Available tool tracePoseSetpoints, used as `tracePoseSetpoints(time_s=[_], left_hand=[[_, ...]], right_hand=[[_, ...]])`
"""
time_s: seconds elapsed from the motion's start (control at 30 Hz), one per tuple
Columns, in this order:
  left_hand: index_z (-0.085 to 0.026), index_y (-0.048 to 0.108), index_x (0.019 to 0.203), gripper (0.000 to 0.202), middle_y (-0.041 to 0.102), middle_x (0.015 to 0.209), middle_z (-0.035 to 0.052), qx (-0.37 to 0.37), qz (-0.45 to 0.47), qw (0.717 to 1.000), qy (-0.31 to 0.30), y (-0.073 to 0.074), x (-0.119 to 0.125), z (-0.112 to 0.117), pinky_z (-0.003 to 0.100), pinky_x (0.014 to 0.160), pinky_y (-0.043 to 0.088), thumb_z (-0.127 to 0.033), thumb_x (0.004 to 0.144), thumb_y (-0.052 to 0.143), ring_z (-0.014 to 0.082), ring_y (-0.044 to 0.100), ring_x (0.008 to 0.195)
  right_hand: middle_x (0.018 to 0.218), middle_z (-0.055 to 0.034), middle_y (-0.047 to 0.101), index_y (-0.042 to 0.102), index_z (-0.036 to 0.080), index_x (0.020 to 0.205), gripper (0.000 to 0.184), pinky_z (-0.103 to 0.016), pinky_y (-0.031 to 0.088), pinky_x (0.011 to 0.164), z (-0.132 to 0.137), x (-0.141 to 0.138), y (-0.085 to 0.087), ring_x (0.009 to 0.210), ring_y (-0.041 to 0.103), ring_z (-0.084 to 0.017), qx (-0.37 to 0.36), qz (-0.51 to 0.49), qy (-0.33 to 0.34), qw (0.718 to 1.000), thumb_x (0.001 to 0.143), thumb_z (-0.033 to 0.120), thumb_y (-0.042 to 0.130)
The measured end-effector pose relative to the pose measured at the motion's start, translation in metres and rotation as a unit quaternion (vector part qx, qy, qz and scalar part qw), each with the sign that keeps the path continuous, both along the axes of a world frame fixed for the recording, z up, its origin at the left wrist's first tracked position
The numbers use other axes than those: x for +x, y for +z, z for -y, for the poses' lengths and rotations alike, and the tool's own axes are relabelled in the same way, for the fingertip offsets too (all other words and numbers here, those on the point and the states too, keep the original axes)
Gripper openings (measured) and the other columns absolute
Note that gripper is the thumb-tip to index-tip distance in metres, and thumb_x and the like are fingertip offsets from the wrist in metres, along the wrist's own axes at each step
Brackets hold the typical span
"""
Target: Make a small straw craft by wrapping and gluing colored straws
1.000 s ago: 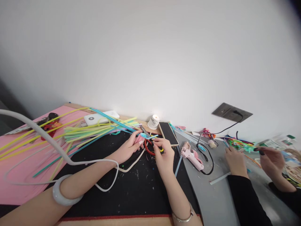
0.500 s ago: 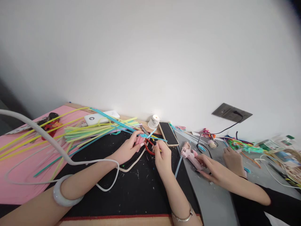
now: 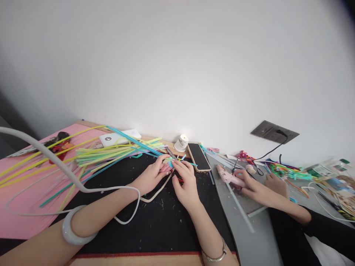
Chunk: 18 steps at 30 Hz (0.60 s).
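Observation:
My left hand (image 3: 152,174) is closed around a small pink bundle of craft sticks (image 3: 166,168) on the black mat (image 3: 155,218). My right hand (image 3: 185,181) meets it from the right, fingers pinched on a thin blue pipe cleaner (image 3: 186,161) that runs round the bundle. Red-handled scissors (image 3: 179,180) lie partly hidden under my right hand. A white bangle sits on my left forearm, a thin bracelet on my right wrist.
A heap of yellow, green and blue sticks (image 3: 111,151) lies at the left. A lit candle (image 3: 181,142), a phone (image 3: 198,157) and a white power bank (image 3: 118,137) stand at the back. Another person's hand (image 3: 251,186) holds a pink glue gun (image 3: 230,176) on the grey board.
My right hand has moved up and left onto the bundle. The other person's hand reached over, took the glue gun and shifted it toward the back.

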State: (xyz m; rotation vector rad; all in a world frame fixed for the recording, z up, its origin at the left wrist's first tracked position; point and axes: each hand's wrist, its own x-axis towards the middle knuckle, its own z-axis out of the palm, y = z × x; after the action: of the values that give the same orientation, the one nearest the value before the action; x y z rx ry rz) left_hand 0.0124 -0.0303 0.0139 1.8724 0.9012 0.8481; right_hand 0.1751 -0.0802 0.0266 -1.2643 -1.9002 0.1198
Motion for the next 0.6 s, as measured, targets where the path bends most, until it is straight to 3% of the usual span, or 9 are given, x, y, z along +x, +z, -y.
tracePoseSetpoints(time_s=[0.23,0.33,0.5,0.6], left_hand=[[-0.022,0.035,0.132,0.042,0.066,0.111,0.0092,0.017,-0.006,1.0,0.004,-0.003,0.0,-0.002,0.034,0.085,0.046,-0.031,0.091,0.043,0.0222,0.063,0.098],[-0.023,0.043,0.127,0.038,0.063,0.117,0.0093,0.053,-0.016,0.998,0.014,-0.006,0.001,-0.004,0.036,0.091,0.045,-0.032,0.091,0.045,0.0234,0.059,0.106],[-0.021,0.059,0.111,0.028,0.066,0.1,0.008,0.113,-0.062,0.991,0.043,-0.011,0.0,-0.01,0.035,0.086,0.046,-0.035,0.091,0.046,0.0232,0.06,0.095],[-0.022,0.061,0.108,0.026,0.068,0.101,0.0073,0.146,-0.082,0.985,0.048,-0.01,-0.002,-0.012,0.035,0.088,0.045,-0.034,0.091,0.046,0.0232,0.059,0.096]], right_hand=[[0.122,-0.0052,0.063,0.062,0.023,0.119,0.045,-0.048,0.04,0.101,-0.001,-0.001,-0.001,0.116,0.047,-0.025,-0.021,-0.018,0.004,1.0,0.079,0.007,0.049],[0.125,-0.0061,0.062,0.06,0.024,0.123,0.045,-0.048,0.039,0.102,-0.002,-0.001,-0.001,0.116,0.049,-0.024,-0.037,-0.029,0.009,0.999,0.081,0.01,0.05],[0.131,-0.0066,0.058,0.055,0.025,0.129,0.051,-0.049,0.038,0.103,-0.003,0.0,-0.002,0.121,0.048,-0.025,-0.058,-0.032,0.011,0.998,0.08,0.01,0.051],[0.129,-0.0074,0.059,0.057,0.025,0.128,0.052,-0.048,0.038,0.103,-0.004,0.0,-0.003,0.121,0.049,-0.026,-0.066,-0.035,0.014,0.997,0.079,0.009,0.051]])
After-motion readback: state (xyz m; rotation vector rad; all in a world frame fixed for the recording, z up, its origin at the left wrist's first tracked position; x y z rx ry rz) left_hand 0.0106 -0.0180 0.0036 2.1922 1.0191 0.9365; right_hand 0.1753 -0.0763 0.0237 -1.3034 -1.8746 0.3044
